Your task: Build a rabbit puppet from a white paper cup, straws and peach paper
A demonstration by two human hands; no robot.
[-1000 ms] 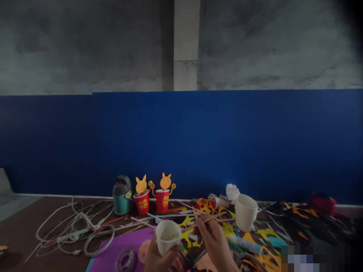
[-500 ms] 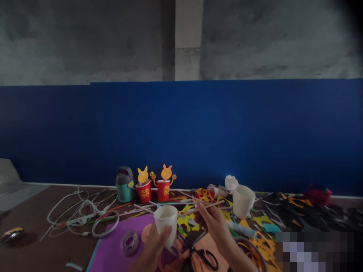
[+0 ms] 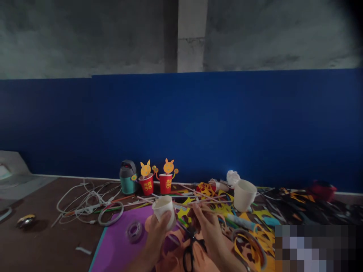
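While the left hand wraps around a white cup, likely steadying it, the right hand pinches what looks like a slim stick, apparently for control

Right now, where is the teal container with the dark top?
In the head view, the teal container stands left of centre before the blue panel, just left of the two standing red cups.

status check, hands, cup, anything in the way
Left hand gripping white cup, cup tilted. Right hand bunched near yellow scraps, hold unclear. Open-topped clutter aside, scissors lying between the hands, possible snag.
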